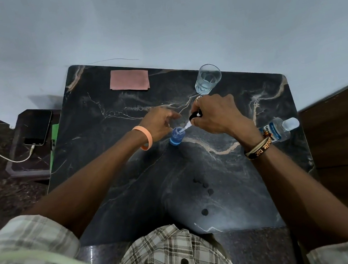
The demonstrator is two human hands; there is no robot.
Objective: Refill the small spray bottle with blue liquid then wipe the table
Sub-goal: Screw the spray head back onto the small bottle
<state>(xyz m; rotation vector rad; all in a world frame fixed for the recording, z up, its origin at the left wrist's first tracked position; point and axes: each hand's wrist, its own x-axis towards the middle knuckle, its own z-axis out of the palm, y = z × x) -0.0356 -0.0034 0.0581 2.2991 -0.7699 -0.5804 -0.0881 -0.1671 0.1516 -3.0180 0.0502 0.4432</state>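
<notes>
Nearest, toward the front of the worktop (154, 189), a row of dark round spots (204, 212): possibly drips, worth catching in the wipe later. Further in, at mid-worktop, the bottle (176, 137): small, seemingly upright, blue liquid showing through, mouth uncapped. Looks filled, so judged to be at the refitting of the sprayer (195, 114). Clamped round its black head, the right hand (215, 115), fingers curled tight; white tube (185, 127) slanting down, tip at the bottle's mouth. Just behind the bottle, the left hand (158, 122), touching or nearly so; cannot tell whether gripping or merely hovering, fingers hidden on the far side.

To do it well: steady the bottle first with a firm left-hand hold low on the body, against tipping. Bring the sprayer upright over the mouth rather than feeding the tube at a slant, to avoid flexing and flicking liquid. Lower slowly, seat the collar square, then twist down without squeezing the body. Keep off the nozzle button.

Off to the right, near the edge, a big bottle (279, 129) on its side, clear. Beyond the hands, a glass (207, 79) of clear water, just past the right knuckles; mind it on withdrawing. Farthest, a folded pink cloth (129, 80) near the back edge, well apart from the bottle, ready for wiping.
</notes>
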